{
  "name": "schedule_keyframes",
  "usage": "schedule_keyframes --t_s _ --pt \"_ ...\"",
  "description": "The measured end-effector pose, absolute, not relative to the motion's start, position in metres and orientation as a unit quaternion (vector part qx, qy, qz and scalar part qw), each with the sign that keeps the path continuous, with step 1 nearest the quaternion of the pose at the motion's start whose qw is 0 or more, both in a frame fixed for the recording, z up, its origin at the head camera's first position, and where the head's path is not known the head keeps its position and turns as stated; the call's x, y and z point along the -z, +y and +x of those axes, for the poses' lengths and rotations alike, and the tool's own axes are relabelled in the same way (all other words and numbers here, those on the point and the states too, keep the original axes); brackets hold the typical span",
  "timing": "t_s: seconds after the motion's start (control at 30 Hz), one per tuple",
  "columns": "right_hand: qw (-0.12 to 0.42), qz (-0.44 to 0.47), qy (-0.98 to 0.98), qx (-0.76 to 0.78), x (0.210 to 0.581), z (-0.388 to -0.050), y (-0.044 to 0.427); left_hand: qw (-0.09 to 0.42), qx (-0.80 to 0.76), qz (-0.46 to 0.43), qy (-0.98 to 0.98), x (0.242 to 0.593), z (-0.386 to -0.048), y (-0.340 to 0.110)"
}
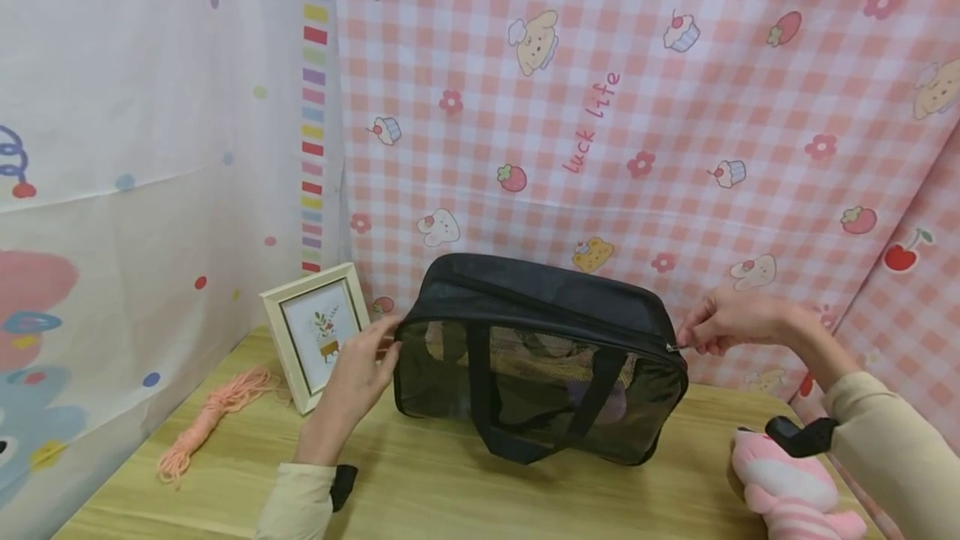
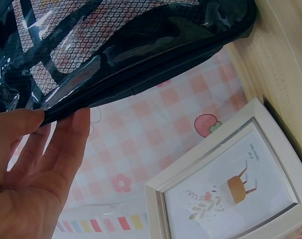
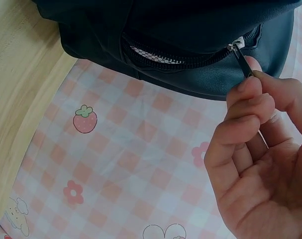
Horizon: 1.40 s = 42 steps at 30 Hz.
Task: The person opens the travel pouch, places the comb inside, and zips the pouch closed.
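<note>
A black bag with clear, see-through sides and a black carrying strap stands on the table. My left hand pinches the bag's left upper edge between thumb and fingers, as the left wrist view also shows. At the opposite end, my right hand pinches the zipper pull between thumb and index finger. Beside the slider, the zipper teeth stand apart and pale mesh shows through the gap. What lies inside the bag is hard to make out through the dark sides.
A cream picture frame leans upright left of the bag, close by my left hand. Left of it lies a bundle of peach cord. On the wooden table, a pink plush toy lies at the right. A pink checked cloth hangs behind.
</note>
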State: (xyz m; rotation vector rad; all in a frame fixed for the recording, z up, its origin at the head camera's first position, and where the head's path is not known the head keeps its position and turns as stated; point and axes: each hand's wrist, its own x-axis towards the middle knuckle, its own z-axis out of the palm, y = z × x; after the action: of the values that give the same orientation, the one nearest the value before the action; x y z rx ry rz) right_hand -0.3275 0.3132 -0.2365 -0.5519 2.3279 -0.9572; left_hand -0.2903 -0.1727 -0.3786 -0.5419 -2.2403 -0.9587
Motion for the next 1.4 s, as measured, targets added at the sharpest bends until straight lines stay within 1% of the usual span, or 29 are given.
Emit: schedule_keyframes --t_s 0.27,0.67,0.9,1.17,1.4 --pt "0.274 -0.191 0.874 0.353 0.239 -0.327 0.319 0.319 0.361 -0.204 -0.852 0.378 -0.29 -0.172" --pt "0.263 -0.231 0.876 0.332 0.247 -0.328 0.327 0.315 0.361 -0.202 -0.854 0.377 -0.289 -0.172" --pt "0.278 -0.257 0.855 0.355 0.251 -0.33 0.332 0.315 0.366 -0.204 -0.852 0.377 -0.289 -0.173" --pt "0.279 -0.239 0.856 0.363 0.256 -0.327 0.338 0.312 0.367 -0.205 -0.852 0.378 -0.289 -0.172" --pt "0.291 -0.22 0.85 0.38 0.27 -0.323 0.348 0.308 0.369 -0.195 -0.855 0.379 -0.29 -0.173"
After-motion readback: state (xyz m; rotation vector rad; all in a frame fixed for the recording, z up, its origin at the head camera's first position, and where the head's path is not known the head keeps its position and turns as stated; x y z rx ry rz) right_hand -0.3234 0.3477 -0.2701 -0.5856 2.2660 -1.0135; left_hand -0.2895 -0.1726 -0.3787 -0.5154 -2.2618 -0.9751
